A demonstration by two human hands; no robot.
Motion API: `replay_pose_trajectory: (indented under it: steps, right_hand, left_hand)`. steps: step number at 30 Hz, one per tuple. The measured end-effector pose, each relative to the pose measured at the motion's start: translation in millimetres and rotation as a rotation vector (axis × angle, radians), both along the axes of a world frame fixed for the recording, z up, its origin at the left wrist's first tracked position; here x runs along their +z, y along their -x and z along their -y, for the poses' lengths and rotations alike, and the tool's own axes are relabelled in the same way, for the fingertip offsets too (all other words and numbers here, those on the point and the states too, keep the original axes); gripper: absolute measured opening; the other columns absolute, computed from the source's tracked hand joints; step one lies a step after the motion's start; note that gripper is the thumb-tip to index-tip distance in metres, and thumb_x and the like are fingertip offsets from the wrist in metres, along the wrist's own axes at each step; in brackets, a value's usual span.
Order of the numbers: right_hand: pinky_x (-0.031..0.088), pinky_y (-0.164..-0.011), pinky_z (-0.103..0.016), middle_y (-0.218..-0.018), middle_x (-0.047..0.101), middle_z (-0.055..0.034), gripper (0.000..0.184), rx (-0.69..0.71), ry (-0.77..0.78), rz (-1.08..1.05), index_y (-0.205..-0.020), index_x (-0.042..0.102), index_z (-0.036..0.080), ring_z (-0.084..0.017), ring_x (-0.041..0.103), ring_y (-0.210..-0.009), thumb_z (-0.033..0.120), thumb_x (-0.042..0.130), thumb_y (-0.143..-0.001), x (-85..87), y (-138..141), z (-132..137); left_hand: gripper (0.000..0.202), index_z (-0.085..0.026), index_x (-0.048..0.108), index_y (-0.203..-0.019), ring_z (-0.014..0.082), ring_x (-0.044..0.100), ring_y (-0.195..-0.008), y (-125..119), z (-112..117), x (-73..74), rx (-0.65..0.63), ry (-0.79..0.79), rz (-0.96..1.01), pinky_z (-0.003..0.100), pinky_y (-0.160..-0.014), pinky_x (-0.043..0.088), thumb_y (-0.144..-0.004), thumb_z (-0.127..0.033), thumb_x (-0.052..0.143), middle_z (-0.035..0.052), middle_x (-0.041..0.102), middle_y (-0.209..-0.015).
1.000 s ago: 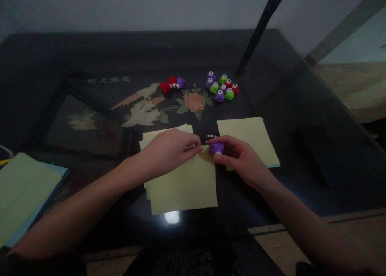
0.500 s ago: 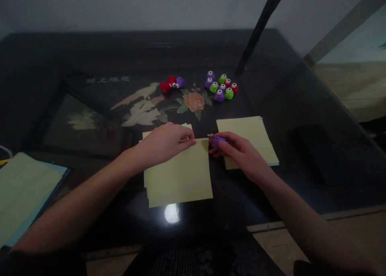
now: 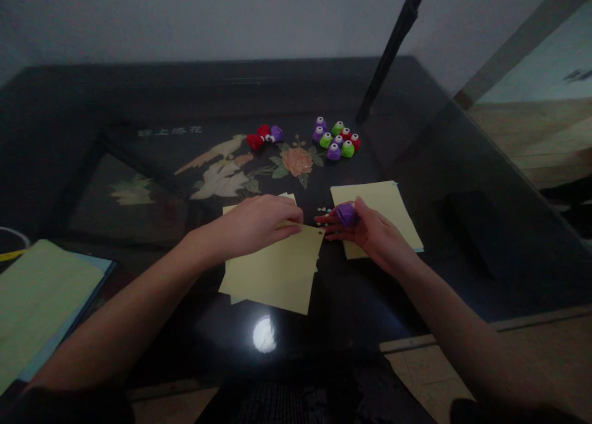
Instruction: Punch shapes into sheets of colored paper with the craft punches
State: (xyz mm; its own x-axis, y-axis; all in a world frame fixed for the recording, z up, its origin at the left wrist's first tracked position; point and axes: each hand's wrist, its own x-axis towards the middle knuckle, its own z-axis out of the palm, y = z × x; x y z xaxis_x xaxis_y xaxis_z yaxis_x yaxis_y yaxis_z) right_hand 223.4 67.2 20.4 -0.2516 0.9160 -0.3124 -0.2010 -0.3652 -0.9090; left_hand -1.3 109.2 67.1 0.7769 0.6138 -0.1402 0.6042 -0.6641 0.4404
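Observation:
My left hand (image 3: 261, 225) pinches the top edge of a pale yellow paper sheet (image 3: 280, 273), which lies turned over more sheets beneath it. A small punched hole shows in that sheet's upper right corner. My right hand (image 3: 380, 234) holds a small purple craft punch (image 3: 345, 214) between thumb and fingers, just right of that corner and apart from the paper. Tiny paper bits (image 3: 322, 209) lie on the dark table by the right fingertips. Under and behind the right hand is a stack of yellow paper (image 3: 388, 202).
Several purple, green and red punches (image 3: 337, 141) are grouped at the back, with a few red and purple ones (image 3: 263, 134) to their left. A black upright bar (image 3: 391, 57) rises behind. More yellow paper (image 3: 46, 294) lies at the left on the dark table (image 3: 185, 325).
The held sheet has rotated clockwise and its corner has come away from the punch. My right hand has drawn the purple punch slightly right and turned palm upward.

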Motion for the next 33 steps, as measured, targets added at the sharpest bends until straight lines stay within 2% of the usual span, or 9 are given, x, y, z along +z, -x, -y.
replay_pose_trajectory:
  steps: [4, 7, 12, 19, 22, 24, 29, 33]
  right_hand:
    - [0.056, -0.084, -0.038, -0.090, 0.075, -0.0072, 0.045, 0.020, 0.047, -0.069, -0.089, 0.067, 0.020, -0.020, 0.071, -0.084, 0.059, 0.046, -0.090, 0.2, -1, 1]
    - [0.054, -0.088, -0.041, -0.091, 0.075, -0.0066, 0.046, 0.040, 0.091, -0.119, -0.090, 0.067, 0.021, -0.019, 0.071, -0.085, 0.058, 0.040, -0.093, 1.3, -2, 1]
    - [0.050, -0.095, -0.043, -0.092, 0.075, -0.0078, 0.049, 0.073, 0.126, -0.154, -0.093, 0.067, 0.019, -0.020, 0.071, -0.091, 0.054, 0.033, -0.097, 4.6, -3, 2]
    - [0.052, -0.091, -0.044, -0.099, 0.073, -0.0091, 0.043, 0.030, 0.040, -0.080, -0.094, 0.064, 0.019, -0.022, 0.071, -0.091, 0.059, 0.047, -0.090, 2.4, -4, 3]
    - [0.054, -0.085, -0.041, -0.099, 0.071, -0.0068, 0.036, -0.013, -0.046, -0.031, -0.093, 0.065, 0.021, -0.020, 0.069, -0.088, 0.055, 0.055, -0.087, 3.6, -6, 2]
    - [0.055, -0.079, -0.037, -0.098, 0.070, -0.0056, 0.032, -0.044, -0.104, 0.027, -0.093, 0.068, 0.021, -0.018, 0.067, -0.083, 0.051, 0.061, -0.084, 5.6, -8, 1]
    - [0.049, -0.064, -0.027, -0.087, 0.067, -0.0019, 0.026, -0.102, -0.195, 0.133, -0.103, 0.070, 0.023, -0.012, 0.057, -0.070, 0.038, 0.068, -0.081, 9.2, -16, -3]
    - [0.047, -0.065, -0.025, -0.089, 0.066, -0.0012, 0.023, -0.112, -0.259, 0.150, -0.100, 0.072, 0.024, -0.012, 0.057, -0.075, 0.035, 0.069, -0.080, 8.6, -19, -7]
  left_hand:
    - [0.019, -0.017, 0.067, -0.095, 0.0220, 0.058, -0.111, -11, 7, -6.5, -0.241, -0.162, 0.178, 0.035, -0.095, 0.047, -0.094, -0.017, 0.048, 0.0093, 0.066, -0.118]
    - [0.019, -0.016, 0.067, -0.092, 0.0244, 0.051, -0.125, -15, 8, -15.8, -0.319, -0.215, 0.218, 0.039, -0.103, 0.043, -0.092, -0.014, 0.049, 0.0107, 0.062, -0.128]
    - [0.019, -0.015, 0.066, -0.101, 0.0244, 0.054, -0.123, -11, 6, -24.6, -0.228, -0.181, 0.190, 0.039, -0.099, 0.048, -0.094, -0.019, 0.049, 0.0147, 0.057, -0.135]
    - [0.021, -0.018, 0.064, -0.109, 0.0234, 0.056, -0.118, -9, 3, -20.2, -0.157, -0.093, 0.095, 0.037, -0.097, 0.047, -0.094, -0.021, 0.049, 0.0115, 0.059, -0.130]
    - [0.020, -0.018, 0.064, -0.103, 0.0224, 0.056, -0.115, -8, 1, -14.5, -0.124, -0.059, 0.115, 0.035, -0.095, 0.046, -0.096, -0.023, 0.047, 0.0099, 0.057, -0.129]
    - [0.021, -0.018, 0.064, -0.099, 0.0208, 0.058, -0.109, -6, -1, -10.1, -0.084, -0.029, 0.136, 0.033, -0.091, 0.046, -0.096, -0.024, 0.045, 0.0090, 0.059, -0.123]
    - [0.022, -0.018, 0.063, -0.095, 0.0159, 0.063, -0.080, 4, -11, -2.9, 0.061, 0.101, 0.079, 0.026, -0.071, 0.043, -0.096, -0.029, 0.043, 0.0021, 0.066, -0.087]
    - [0.024, -0.019, 0.063, -0.094, 0.0144, 0.063, -0.076, 11, -19, -3.0, 0.087, 0.180, 0.091, 0.024, -0.068, 0.041, -0.096, -0.029, 0.042, 0.0003, 0.067, -0.083]
